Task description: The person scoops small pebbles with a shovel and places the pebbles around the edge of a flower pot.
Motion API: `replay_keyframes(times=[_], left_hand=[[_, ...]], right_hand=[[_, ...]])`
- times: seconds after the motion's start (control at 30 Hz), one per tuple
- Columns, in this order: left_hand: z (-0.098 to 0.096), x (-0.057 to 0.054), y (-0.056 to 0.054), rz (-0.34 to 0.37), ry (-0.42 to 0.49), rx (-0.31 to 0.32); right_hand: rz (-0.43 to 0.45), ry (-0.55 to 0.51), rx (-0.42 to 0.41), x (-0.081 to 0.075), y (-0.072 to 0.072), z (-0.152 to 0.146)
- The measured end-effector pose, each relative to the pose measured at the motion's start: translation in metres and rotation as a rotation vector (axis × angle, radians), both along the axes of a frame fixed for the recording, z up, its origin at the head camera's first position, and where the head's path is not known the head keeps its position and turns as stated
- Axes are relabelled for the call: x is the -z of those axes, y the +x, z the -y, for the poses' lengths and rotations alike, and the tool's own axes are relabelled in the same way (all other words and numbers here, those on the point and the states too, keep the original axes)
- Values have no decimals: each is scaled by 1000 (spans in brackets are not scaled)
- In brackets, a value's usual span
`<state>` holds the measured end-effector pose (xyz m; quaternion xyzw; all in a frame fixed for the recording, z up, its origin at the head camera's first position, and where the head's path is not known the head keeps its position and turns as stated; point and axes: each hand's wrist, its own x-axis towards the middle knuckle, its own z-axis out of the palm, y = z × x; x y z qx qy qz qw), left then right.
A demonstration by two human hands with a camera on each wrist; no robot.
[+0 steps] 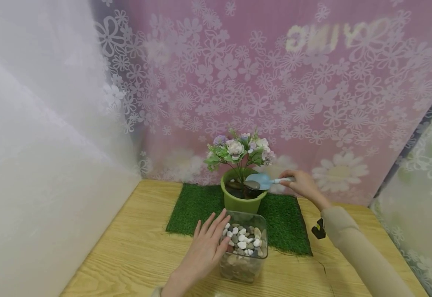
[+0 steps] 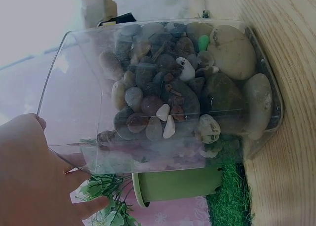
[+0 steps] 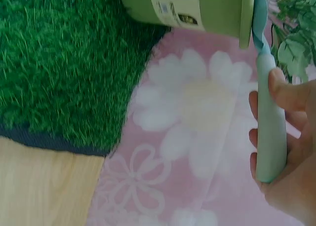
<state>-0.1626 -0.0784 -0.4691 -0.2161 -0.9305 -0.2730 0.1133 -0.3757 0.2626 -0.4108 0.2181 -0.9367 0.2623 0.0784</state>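
My right hand (image 1: pixel 302 184) grips the pale handle of a small blue trowel (image 1: pixel 262 180), its blade over the rim of a green flowerpot (image 1: pixel 243 203). A grey stone (image 1: pixel 253 185) lies on the blade. Artificial flowers (image 1: pixel 235 149) in white and purple rise from the pot, with dark stones around their stems. In the right wrist view, fingers and thumb wrap the trowel handle (image 3: pixel 271 122). My left hand (image 1: pixel 203 250) rests with spread, straight fingers on the left rim of a clear plastic container (image 2: pixel 74 102) of mixed pebbles (image 1: pixel 243 239).
Under the pot lies a green artificial grass mat (image 1: pixel 287 225) on a wooden table (image 1: pixel 127 251). A pink floral curtain (image 1: pixel 216 90) hangs close behind, and a pale sheet (image 1: pixel 45 144) stands at the left. A thin dark cord (image 1: pixel 324 268) runs by the mat's right corner.
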Motion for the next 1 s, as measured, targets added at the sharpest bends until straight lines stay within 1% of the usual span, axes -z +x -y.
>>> replay_keyframes(times=[0.1,0.23,0.33,0.43,0.53,0.63,0.77,0.87,1.0], left_hand=[[0,0,0,-1,0,-1],[0,0,0,6,3,-1],[0,0,-1,3,1,-1],[0,0,-1,1,-8,-3],[1,0,-1,8,-7,-1],[1,1,-2,5,-7,-1],[1,1,-2,-6,-10,-2],[1,0,-2,-13,-8,2],[1,0,-1,-19,-5,8]], right_hand=[[23,14,-48,-3,-9,-3],[41,40,-84,-10,-21,-6],[4,101,-91,-15,-28,-6],[-60,185,-82,-20,-32,-2],[-127,296,-77,-29,-32,6],[-182,407,-73,-39,-27,17],[-243,519,-83,-53,-21,33],[-316,586,-123,-60,-17,41],[-417,657,-203,-64,-15,49]])
